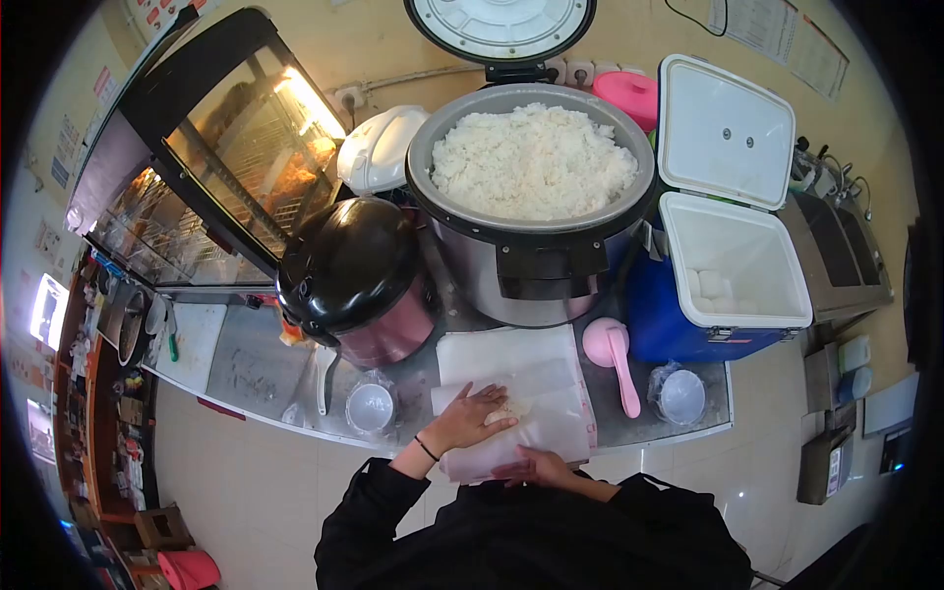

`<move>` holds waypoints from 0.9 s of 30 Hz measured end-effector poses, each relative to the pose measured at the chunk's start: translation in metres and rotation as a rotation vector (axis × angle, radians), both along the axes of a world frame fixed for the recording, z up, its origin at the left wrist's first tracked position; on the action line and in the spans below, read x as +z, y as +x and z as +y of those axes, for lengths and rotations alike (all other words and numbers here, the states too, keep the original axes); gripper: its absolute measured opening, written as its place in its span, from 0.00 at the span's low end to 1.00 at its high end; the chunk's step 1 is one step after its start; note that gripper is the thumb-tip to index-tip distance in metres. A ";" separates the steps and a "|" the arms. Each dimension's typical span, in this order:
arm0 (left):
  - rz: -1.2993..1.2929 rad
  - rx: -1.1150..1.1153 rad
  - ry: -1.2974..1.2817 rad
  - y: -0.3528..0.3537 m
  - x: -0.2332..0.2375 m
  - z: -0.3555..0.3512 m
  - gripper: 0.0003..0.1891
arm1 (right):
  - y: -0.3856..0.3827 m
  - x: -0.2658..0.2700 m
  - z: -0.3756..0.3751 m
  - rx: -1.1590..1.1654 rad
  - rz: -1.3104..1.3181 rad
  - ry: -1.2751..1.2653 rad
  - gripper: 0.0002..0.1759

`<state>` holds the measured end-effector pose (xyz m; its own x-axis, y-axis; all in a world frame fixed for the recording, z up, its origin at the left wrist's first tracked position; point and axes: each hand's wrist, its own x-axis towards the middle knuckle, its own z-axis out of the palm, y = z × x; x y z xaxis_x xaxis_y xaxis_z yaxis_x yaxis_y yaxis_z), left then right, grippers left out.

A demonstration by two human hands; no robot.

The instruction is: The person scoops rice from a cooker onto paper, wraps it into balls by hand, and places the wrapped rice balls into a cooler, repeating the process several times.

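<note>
Sheets of white wrapping paper [556, 393] lie at the counter's front edge, before the rice cooker. My left hand [467, 418] rests over the paper with its fingers stretched out, beside a small mound of white rice [506, 411]. Part of that mound is hidden by the fingers. Lower down, my right hand [539, 468] touches the near edge of the paper, thumb and fingers apart. Behind the paper stands the large rice cooker [521, 265], lid up and filled with cooked rice [536, 162].
A pink scoop [617, 359] and a plastic-wrapped bowl [681, 396] lie to the right, by the blue cooler box [688, 315] holding white lumps. On the left are a second bowl [372, 406], a white rice paddle [324, 379], a pink-and-black cooker [359, 275] and a lit display warmer [246, 147].
</note>
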<state>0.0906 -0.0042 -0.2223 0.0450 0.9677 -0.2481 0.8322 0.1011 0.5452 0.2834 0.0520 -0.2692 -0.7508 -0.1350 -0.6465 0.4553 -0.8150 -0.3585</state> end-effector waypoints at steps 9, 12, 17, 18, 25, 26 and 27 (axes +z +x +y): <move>0.084 -0.182 -0.118 -0.014 0.002 0.014 0.33 | -0.051 0.020 0.036 -0.097 0.139 0.347 0.22; 0.040 -0.091 -0.111 -0.017 -0.006 0.024 0.26 | -0.047 0.009 0.045 0.006 0.257 0.806 0.18; -0.007 -0.013 0.093 -0.020 -0.021 0.023 0.16 | -0.002 0.057 0.057 -0.092 0.278 2.465 0.18; 0.000 -0.012 0.087 -0.021 -0.022 0.024 0.16 | 0.000 0.058 0.064 -0.102 0.266 2.470 0.18; 0.034 0.035 0.053 -0.022 -0.010 0.027 0.15 | -0.002 0.013 0.124 -0.211 0.181 1.469 0.18; 0.046 0.046 0.067 -0.023 -0.012 0.028 0.15 | -0.006 0.011 0.126 -0.319 0.120 1.586 0.17; 0.050 0.060 0.110 -0.025 -0.017 0.030 0.15 | -0.015 0.019 0.126 -0.429 0.063 1.703 0.17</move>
<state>0.0659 0.0256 -0.2394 -0.0232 0.9898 -0.1405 0.8530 0.0929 0.5137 0.2686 0.1775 -0.2507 -0.5757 0.7967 0.1841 0.2814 0.4044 -0.8702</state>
